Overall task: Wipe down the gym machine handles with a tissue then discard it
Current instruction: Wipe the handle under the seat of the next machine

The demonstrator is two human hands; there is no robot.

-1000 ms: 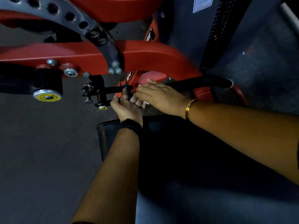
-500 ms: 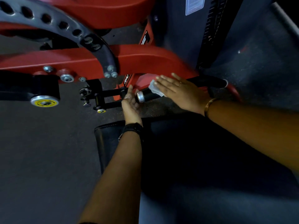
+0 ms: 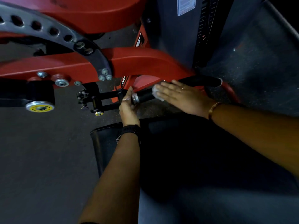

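A black handle (image 3: 143,96) with a silver end cap sticks out from the red gym machine (image 3: 142,62). My right hand (image 3: 181,96) lies flat over the handle with straight fingers and presses a white tissue (image 3: 156,92) onto it. The tissue shows only at my fingertips. My left hand (image 3: 128,105) rests at the capped end of the handle, thumb up beside the cap, fingers under it. A second black handle (image 3: 203,81) runs to the right behind my right hand.
A black padded seat (image 3: 111,139) sits below my hands. A black adjustment bracket (image 3: 95,97) with pins lies left of the handle. The dark weight-stack housing (image 3: 178,38) stands behind. Grey rubber flooring (image 3: 40,159) spreads to the left.
My right hand has slid right along the handle with the tissue, uncovering the silver cap and the near part of the grip. My left hand opened and stays at the capped end.
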